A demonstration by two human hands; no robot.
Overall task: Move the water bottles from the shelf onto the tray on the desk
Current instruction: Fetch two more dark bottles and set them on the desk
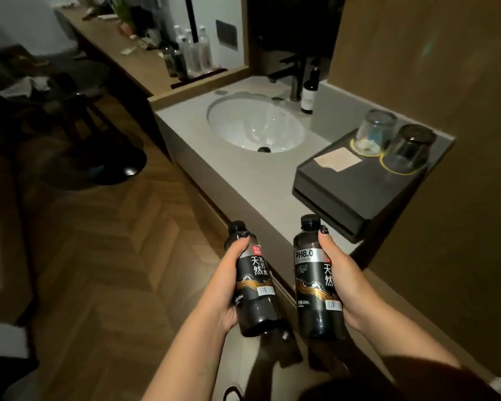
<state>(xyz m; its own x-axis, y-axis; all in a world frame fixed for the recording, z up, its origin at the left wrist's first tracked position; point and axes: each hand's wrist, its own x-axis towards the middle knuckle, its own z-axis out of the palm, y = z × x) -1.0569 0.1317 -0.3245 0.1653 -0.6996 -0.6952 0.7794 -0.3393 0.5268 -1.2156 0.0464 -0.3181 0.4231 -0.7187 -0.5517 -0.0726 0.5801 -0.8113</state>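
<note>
My left hand [229, 280] is curled round one dark bottle [252, 280], its cap tipped away and a little to the left, long axis slanting; my right hand [340, 280] grips the other dark bottle [315, 277] nearly upright, cap pointing away. Both are held in the air just before the grey counter [191, 125], near the black tray [356, 195] with two upturned glasses [394, 140].

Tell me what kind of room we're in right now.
Probably a hotel room: an open vanity with a sink, two upturned glasses on a dark tray, and a long desk holding clear bottles.
</note>
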